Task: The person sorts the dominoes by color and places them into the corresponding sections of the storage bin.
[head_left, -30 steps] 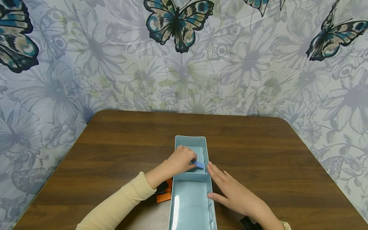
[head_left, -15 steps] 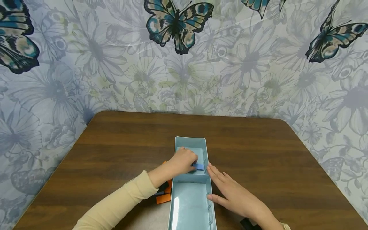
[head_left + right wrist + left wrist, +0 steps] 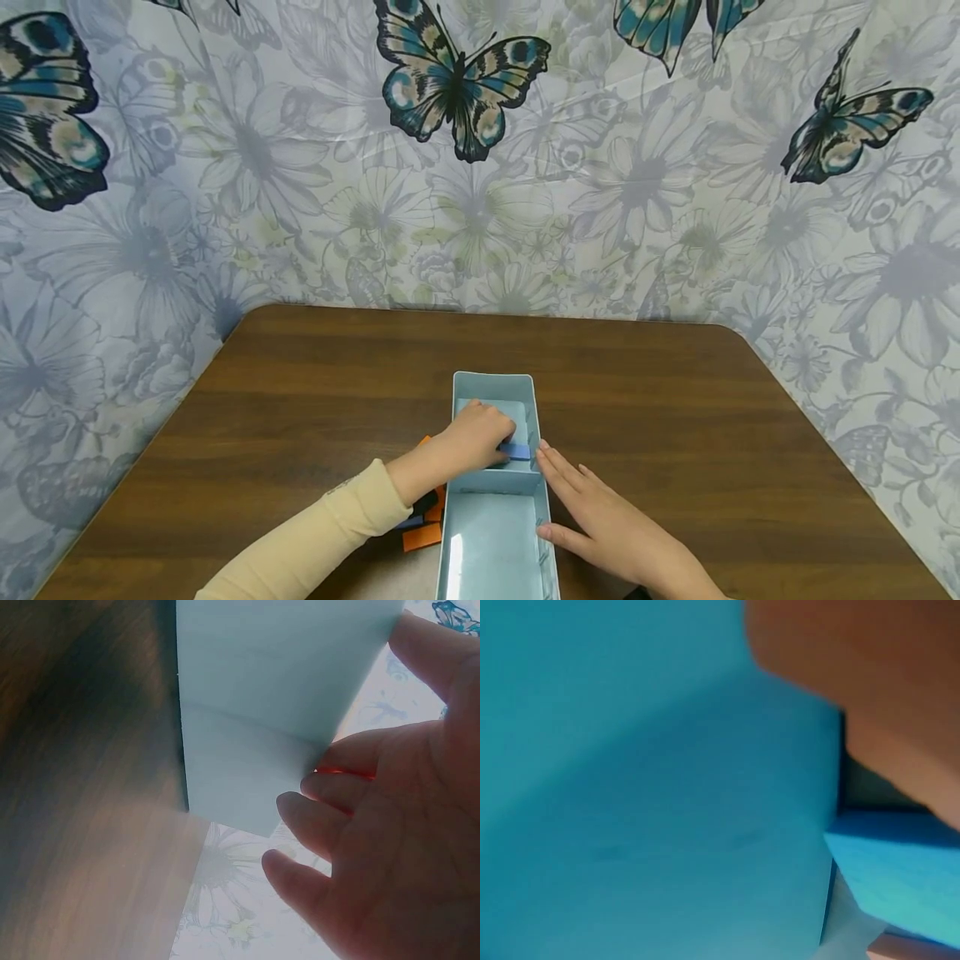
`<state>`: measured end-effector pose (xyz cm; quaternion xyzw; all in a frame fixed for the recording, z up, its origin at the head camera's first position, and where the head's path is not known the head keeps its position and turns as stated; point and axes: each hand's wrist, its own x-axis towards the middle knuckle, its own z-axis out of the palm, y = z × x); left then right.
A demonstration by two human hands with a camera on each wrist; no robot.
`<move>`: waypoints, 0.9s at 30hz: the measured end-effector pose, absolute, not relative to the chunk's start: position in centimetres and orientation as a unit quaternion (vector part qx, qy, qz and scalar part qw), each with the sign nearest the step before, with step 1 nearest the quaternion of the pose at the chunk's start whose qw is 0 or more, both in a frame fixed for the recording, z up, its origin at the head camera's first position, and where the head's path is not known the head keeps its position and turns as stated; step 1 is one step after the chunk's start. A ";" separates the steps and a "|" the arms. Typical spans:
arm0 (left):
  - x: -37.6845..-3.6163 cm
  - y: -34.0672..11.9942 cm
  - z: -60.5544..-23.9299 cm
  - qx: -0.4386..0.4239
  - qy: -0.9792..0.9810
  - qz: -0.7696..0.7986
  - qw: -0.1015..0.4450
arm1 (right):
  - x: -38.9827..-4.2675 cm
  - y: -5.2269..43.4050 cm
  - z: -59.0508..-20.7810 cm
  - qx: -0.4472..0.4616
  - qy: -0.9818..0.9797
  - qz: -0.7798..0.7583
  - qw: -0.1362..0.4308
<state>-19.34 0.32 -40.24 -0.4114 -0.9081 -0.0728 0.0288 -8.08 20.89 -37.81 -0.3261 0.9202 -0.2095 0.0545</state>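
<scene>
A long light-blue plastic box point(image 3: 497, 533), split by a low divider, stands lengthwise on the table. My left hand point(image 3: 476, 437) reaches into its far compartment with curled fingers. It pinches a small blue block point(image 3: 516, 451) low in that compartment, close to the right wall. In the left wrist view the blue block point(image 3: 904, 874) lies below a finger, beside the blue box wall. My right hand point(image 3: 600, 525) has its fingers straight, their tips at the box's outer right side. From the right wrist view, these fingers touch the upper edge of the box wall point(image 3: 255, 742).
Left of the box lie orange blocks point(image 3: 422, 537), a black block point(image 3: 425, 503) and a blue piece point(image 3: 409, 523), partly behind the left sleeve point(image 3: 330, 525). A black object point(image 3: 637, 593) shows under the right wrist. The wooden table point(image 3: 637, 392) ends at a butterfly-patterned wall covering point(image 3: 487, 225).
The whole head view has shifted, so everything sits lower. The blue block in my left hand has turned from slanted to nearly level. My right hand stays at the box side.
</scene>
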 end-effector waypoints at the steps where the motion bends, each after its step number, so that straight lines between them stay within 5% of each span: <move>1: -19.3 0.3 -40.3 -0.411 -0.908 -0.071 0.026 | -8.0 20.9 -37.8 -0.326 0.920 -0.211 0.058; 27: -19.5 0.4 -40.1 -0.416 -0.904 -0.102 0.004 | -8.1 20.9 -37.5 -0.317 0.922 -0.211 0.069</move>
